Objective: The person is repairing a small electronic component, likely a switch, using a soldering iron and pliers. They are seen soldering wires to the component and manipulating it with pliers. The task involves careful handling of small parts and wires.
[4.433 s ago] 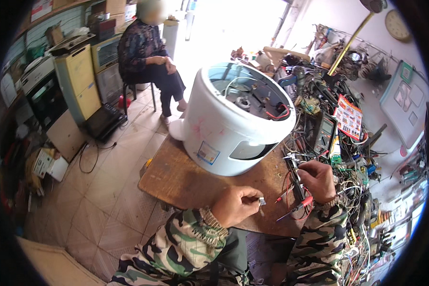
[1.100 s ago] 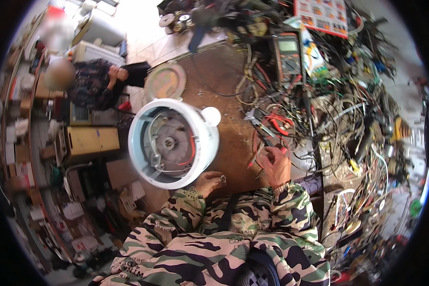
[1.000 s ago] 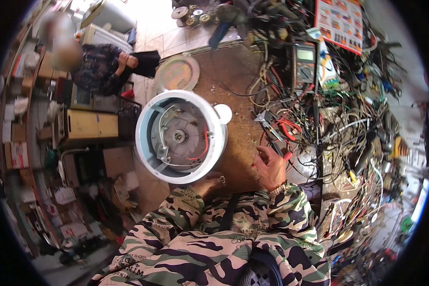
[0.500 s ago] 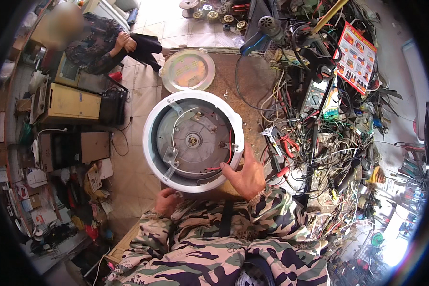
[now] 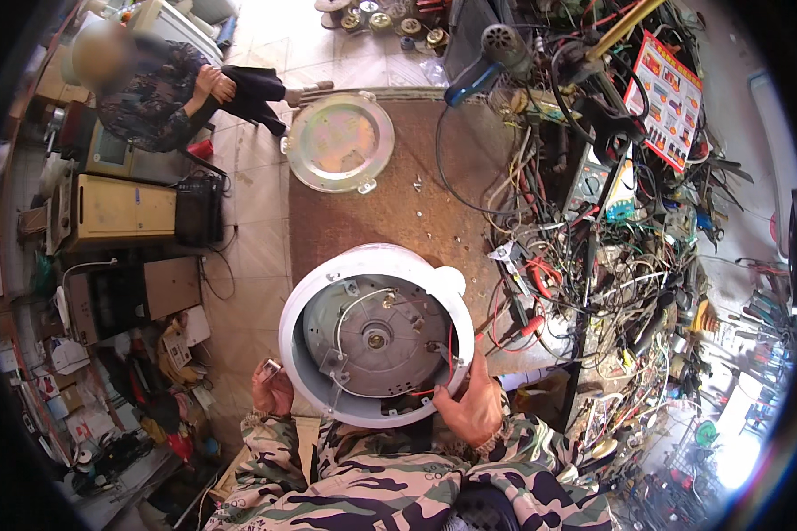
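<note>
A white round appliance housing [image 5: 297, 354], like an upturned rice cooker body, is tilted at the near edge of the bench, its inside facing me. Within lie a grey metal base [image 5: 363, 319], a white sleeved wire [image 5: 338, 341] and a thin red wire [image 5: 452, 343]. My right hand [image 5: 475, 407] grips the rim at the near right, thumb inside and fingers outside. Left of the housing, apart from it, my left hand [image 5: 274, 391] is closed with a small shiny piece at its fingertips, too small to name. A round metal cover [image 5: 379, 142] lies flat at the far left of the bench.
Small screws [image 5: 419, 212] are scattered on the brown bench [image 5: 328, 230]. To the right stretch tangled wires [image 5: 629, 292], red-handled pliers [image 5: 540, 276], a multimeter [image 5: 589, 186] and a blue hot-air gun [image 5: 478, 75]. Another person [image 5: 164, 88] sits at the far left with hands together.
The housing has come nearer to me and tilted, with my right hand still on its rim. My left hand has moved left, away from the housing's near side.
</note>
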A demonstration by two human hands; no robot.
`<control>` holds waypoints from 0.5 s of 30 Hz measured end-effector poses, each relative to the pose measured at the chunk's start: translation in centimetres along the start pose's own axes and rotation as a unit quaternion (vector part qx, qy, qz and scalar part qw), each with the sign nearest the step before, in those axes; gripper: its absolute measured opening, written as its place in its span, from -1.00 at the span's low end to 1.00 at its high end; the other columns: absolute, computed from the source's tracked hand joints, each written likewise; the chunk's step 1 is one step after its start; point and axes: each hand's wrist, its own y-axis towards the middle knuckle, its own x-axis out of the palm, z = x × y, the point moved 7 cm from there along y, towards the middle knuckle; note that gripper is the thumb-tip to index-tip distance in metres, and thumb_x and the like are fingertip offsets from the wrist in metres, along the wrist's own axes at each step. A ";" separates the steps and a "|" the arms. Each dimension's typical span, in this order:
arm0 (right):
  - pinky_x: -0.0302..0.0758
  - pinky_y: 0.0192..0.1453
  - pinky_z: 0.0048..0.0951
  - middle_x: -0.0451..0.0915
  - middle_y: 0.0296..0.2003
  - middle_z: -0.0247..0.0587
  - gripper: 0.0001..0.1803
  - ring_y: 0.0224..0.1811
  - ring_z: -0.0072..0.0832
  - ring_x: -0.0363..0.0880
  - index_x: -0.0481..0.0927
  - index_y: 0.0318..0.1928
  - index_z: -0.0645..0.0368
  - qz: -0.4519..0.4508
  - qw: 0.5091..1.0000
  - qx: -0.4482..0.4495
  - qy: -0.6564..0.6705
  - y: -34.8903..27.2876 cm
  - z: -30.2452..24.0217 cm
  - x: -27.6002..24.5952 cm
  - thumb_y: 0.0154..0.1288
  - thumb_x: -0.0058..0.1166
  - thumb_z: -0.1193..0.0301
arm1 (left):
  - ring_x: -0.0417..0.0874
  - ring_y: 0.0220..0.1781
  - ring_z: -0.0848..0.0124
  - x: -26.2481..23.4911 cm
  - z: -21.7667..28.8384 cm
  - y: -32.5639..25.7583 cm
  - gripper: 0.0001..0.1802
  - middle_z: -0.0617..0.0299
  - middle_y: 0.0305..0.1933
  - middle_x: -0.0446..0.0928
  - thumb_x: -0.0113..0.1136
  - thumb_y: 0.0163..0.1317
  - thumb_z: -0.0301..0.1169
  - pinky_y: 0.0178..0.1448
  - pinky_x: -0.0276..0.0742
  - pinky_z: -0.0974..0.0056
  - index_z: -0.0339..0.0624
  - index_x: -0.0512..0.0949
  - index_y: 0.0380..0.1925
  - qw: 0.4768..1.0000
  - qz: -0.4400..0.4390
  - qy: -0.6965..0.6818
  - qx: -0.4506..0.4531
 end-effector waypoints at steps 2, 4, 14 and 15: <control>0.61 -0.10 -0.05 0.66 -0.23 0.19 -0.19 -0.22 0.07 0.70 0.26 0.33 0.23 -0.021 0.999 0.027 0.014 -0.1 -0.1 0.2 0.04 0.28 0.37 | 0.70 -0.04 0.21 3.2 -1.1 0.1 -0.76 0.03 -0.07 0.66 0.16 0.27 -0.50 0.18 0.63 0.10 -0.30 0.59 -0.08 0.999 0.030 0.031 -0.014; 0.60 -0.10 -0.01 0.64 -0.21 0.25 -0.15 -0.22 0.13 0.68 0.24 0.36 0.21 -0.022 0.998 0.050 0.036 -0.2 0.3 0.2 0.03 0.28 0.35 | 0.65 0.07 0.15 -1.0 -1.1 1.1 -0.66 0.03 0.02 0.63 0.16 0.26 -0.41 0.26 0.54 0.03 -0.31 0.54 0.01 0.999 0.003 0.034 0.005; 0.60 -0.14 0.04 0.61 -0.25 0.35 -0.06 -0.30 0.21 0.64 0.08 0.39 0.38 0.031 0.998 -0.032 0.045 3.9 -2.3 1.2 0.08 0.23 0.25 | 0.46 0.34 0.20 -2.8 0.0 1.3 -0.42 0.05 0.31 0.46 0.23 0.25 -0.43 0.47 0.34 0.11 -0.27 0.36 0.28 0.971 -0.091 0.185 -0.124; 0.59 -0.10 0.03 0.60 -0.19 0.33 -0.08 -0.25 0.22 0.63 0.11 0.39 0.32 -0.021 0.998 -0.062 0.010 5.4 -3.1 2.4 0.07 0.25 0.27 | 0.46 0.34 0.20 -4.3 -3.2 -3.1 -0.42 0.05 0.31 0.46 0.23 0.25 -0.43 0.47 0.34 0.11 -0.27 0.36 0.28 0.984 -0.061 0.142 -0.094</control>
